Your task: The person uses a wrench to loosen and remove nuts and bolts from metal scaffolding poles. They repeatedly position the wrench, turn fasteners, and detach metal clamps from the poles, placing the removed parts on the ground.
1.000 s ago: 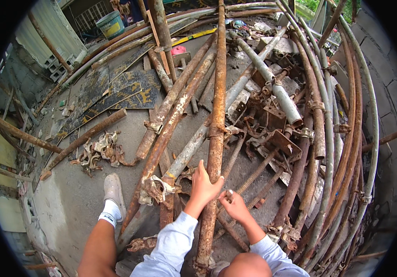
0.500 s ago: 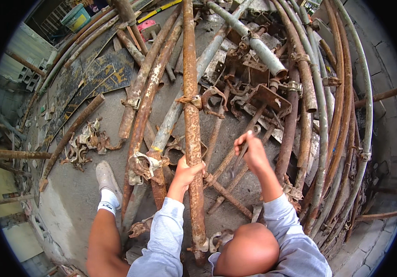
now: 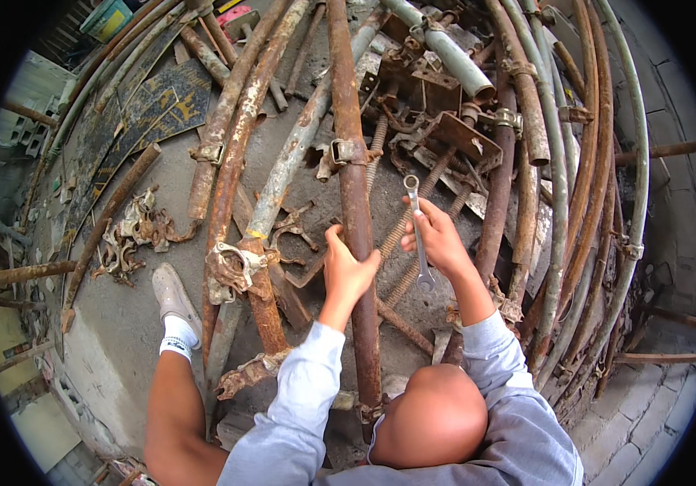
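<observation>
A long rusty steel pipe [image 3: 348,97] runs up the middle of the head view, standing between my arms. My left hand [image 3: 348,274] is closed round it partway along, thumb across the near face. Farther up, a rusty clamp [image 3: 348,151] sits on this pipe, and a second clamp [image 3: 370,413] is at its near end. My right hand [image 3: 438,241], just right of the pipe, grips a silver combination wrench [image 3: 419,235] by the shank. The wrench's ring end points away and its open jaw hangs toward me. My knee [image 3: 433,417] is right of the pipe's near end.
More pipes [image 3: 238,154] with clamps [image 3: 238,267] lie left; long pipes [image 3: 639,154] crowd the right. Ahead are threaded jack bases [image 3: 465,138] and a grey pipe [image 3: 461,69]. Loose clamps [image 3: 141,231] lie beyond my left foot [image 3: 174,293], near dark boards [image 3: 166,105].
The held pipe has turned, swinging its upper clamp's projecting part from right to left. My right hand has moved slightly away from me and left, and the wrench now shows at full length.
</observation>
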Tool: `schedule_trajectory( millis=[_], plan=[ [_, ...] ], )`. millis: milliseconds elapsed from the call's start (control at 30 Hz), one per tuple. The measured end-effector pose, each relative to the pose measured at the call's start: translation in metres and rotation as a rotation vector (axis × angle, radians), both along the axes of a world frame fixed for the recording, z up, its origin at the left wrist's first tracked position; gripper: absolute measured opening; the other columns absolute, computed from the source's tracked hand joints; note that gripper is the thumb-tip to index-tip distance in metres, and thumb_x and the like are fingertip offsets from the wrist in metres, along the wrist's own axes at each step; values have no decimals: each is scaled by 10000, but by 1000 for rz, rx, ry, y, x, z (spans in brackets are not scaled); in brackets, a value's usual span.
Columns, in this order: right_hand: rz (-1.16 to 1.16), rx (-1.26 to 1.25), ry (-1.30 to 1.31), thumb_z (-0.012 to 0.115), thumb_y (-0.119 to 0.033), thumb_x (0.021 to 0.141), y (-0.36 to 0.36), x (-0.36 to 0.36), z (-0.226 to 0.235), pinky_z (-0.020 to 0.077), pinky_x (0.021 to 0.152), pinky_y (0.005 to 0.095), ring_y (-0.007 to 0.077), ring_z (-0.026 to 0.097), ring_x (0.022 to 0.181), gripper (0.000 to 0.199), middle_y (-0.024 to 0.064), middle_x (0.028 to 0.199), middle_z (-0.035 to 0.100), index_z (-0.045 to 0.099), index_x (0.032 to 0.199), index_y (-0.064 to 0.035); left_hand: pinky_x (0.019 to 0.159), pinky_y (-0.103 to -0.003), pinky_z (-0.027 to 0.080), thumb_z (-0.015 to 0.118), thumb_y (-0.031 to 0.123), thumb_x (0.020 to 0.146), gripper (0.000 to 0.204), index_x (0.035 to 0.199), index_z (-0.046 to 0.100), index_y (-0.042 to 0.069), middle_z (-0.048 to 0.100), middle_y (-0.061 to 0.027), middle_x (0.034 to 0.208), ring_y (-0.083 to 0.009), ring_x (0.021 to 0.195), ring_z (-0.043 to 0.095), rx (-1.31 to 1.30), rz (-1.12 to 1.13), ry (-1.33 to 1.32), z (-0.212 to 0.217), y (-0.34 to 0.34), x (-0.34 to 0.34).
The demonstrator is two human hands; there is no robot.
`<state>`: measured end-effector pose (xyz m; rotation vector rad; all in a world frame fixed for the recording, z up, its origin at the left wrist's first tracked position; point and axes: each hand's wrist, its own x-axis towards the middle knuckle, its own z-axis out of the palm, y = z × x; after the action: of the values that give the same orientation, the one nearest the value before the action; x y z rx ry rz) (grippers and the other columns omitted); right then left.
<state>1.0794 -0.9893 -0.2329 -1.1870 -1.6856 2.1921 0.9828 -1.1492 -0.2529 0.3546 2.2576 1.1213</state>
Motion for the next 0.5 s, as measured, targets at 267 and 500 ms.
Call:
schedule_trajectory(
  millis=[267, 500],
  plan=[
    [128, 278, -117, 504, -131, 1079, 17, 8, -13, 401, 493, 228, 52, 468, 541, 403, 18, 817, 586, 451, 1457, 0, 673, -362, 563, 829, 190, 820, 434, 1129, 600, -13, 715, -119, 946, -217, 738, 706, 282, 77, -402, -27, 8, -34],
    [296, -36, -174, 494, -146, 1082, 5, -1, 30, 503, 553, 242, 109, 644, 630, 433, 41, 831, 620, 447, 1498, -36, 611, -323, 552, 808, 126, 830, 412, 1159, 609, -23, 698, -84, 937, -159, 669, 668, 351, 124, -459, -26, 7, -35]
  ],
)
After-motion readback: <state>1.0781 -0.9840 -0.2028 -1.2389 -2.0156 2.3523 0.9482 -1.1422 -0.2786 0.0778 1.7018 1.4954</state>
